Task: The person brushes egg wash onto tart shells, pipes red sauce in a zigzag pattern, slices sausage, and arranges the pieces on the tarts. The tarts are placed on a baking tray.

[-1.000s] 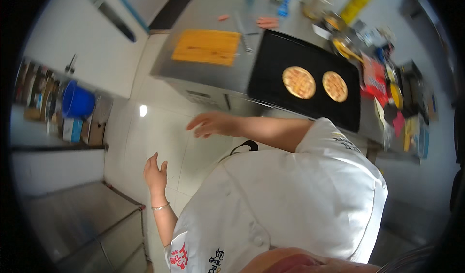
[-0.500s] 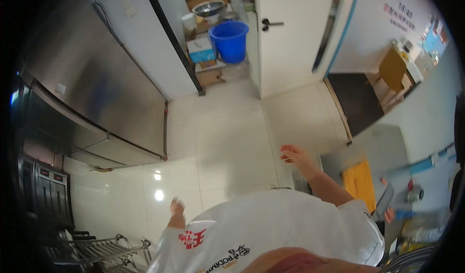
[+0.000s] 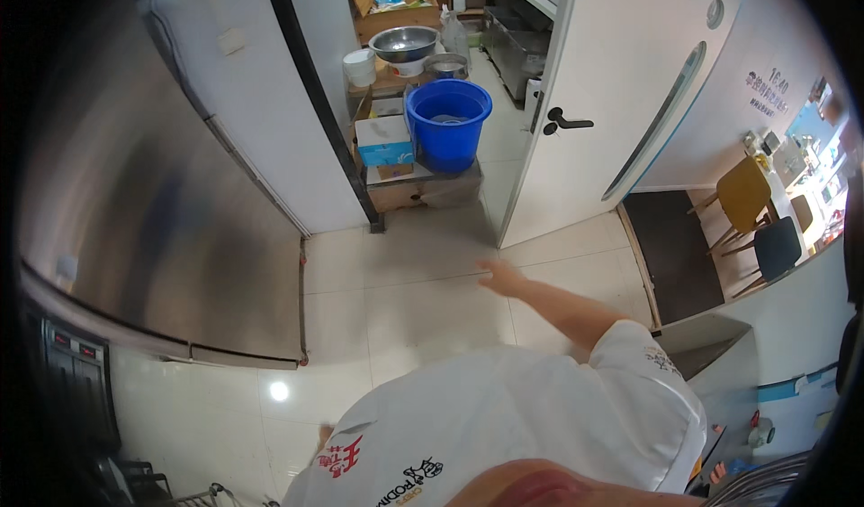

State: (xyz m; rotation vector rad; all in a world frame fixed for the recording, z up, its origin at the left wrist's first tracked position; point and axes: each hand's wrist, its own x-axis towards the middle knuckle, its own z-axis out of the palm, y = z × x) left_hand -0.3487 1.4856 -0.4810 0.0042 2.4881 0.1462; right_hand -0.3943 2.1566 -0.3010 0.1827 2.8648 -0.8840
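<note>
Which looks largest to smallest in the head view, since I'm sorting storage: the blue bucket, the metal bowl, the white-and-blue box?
1. Blue bucket.
2. Metal bowl and white-and-blue box: they look about alike, and the bowl sits farther back, so I won't rank them.

Bucket point(image 3: 447, 122) being carried on low stand point(image 3: 423, 188), box point(image 3: 384, 140) just left; bowl point(image 3: 404, 44) behind; door point(image 3: 621, 84) right.

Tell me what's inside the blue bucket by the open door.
The blue bucket looks mostly empty, with something pale, perhaps a little liquid, at the bottom. Its near wall hides part of the floor inside. The right hand reaches out empty over the tiles, well short of it.
</note>
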